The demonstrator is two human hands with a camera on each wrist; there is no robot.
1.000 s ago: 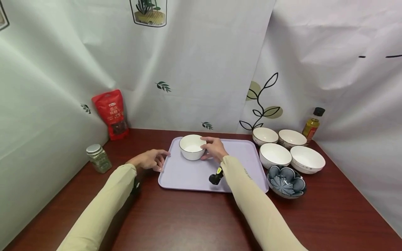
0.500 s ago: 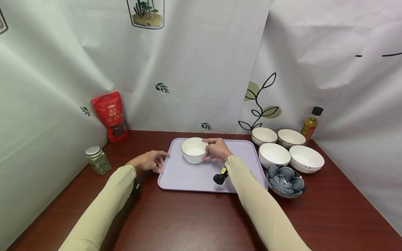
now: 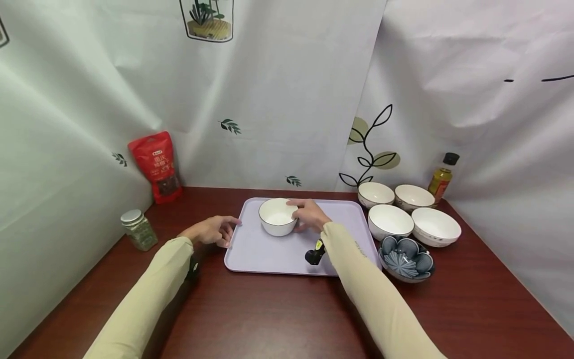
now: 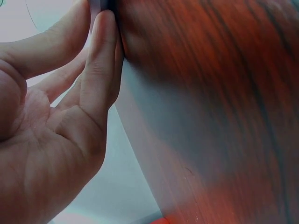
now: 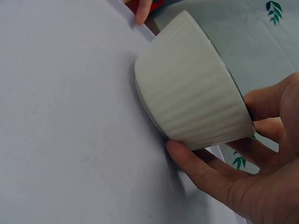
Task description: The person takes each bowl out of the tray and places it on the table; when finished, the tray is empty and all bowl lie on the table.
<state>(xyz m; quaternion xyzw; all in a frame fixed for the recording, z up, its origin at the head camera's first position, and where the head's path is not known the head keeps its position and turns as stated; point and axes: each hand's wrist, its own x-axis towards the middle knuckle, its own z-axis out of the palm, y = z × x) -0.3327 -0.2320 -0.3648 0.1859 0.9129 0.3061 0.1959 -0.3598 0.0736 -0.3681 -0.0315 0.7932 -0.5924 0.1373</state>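
Observation:
A white bowl (image 3: 275, 222) with a thin dark rim sits upright on the left half of a pale lilac tray (image 3: 264, 257). My right hand (image 3: 310, 215) holds the bowl from its right side. In the right wrist view, one digit lies low by the bowl's base (image 5: 196, 93) and other fingers (image 5: 268, 102) are at the rim. At the tray's left edge, my left hand (image 3: 213, 231) pinches the rim. The left wrist view has its fingers (image 4: 96, 70) reaching up to that edge, above the dark red tabletop (image 4: 210, 93).
Several white bowls (image 3: 390, 222) stand right of the tray, with a blue-grey petal-shaped bowl (image 3: 405, 262) in front of them. An oil bottle (image 3: 441, 179) is behind. On the left are a jar of dried herbs (image 3: 140, 232) and a red pouch (image 3: 157, 167). Cloth walls enclose the table.
The bowl has shifted slightly right and nearer to me, with my right hand on it. My left hand stays at the tray's left edge.

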